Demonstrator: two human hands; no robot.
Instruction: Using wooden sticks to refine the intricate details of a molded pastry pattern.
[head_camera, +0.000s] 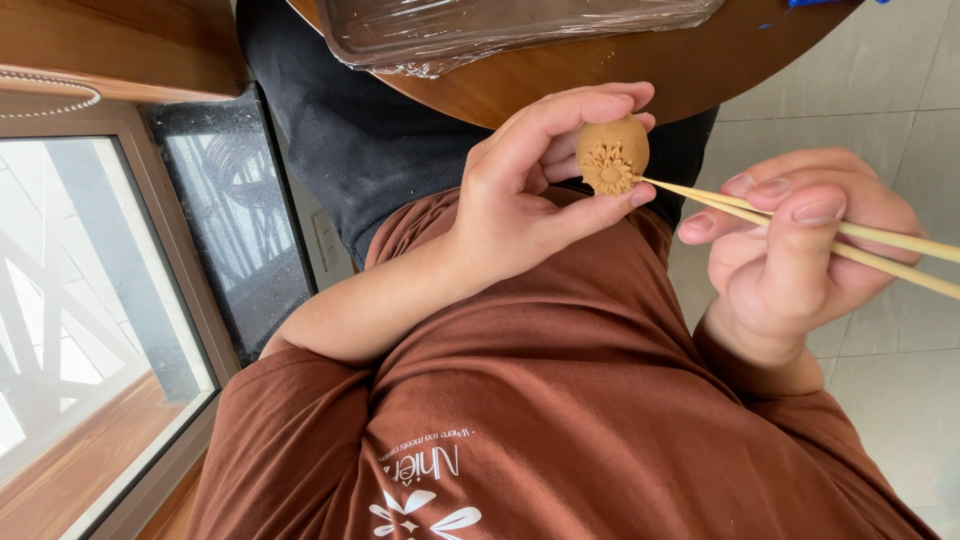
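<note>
The left hand pinched a tan dough ball in its fingers above the lap while the right hand pinched paired chopsticks, mid-petal-crimping; the next pinch likely needed gentle, even spacing.

A single head-mounted camera looks steeply down from the wearer's head, close over the chest and lap, so the brown shirt fills the lower frame. The view faces forward and down toward the round wooden table edge at the top. A window frame borders the left side, tiled floor the right.
</note>
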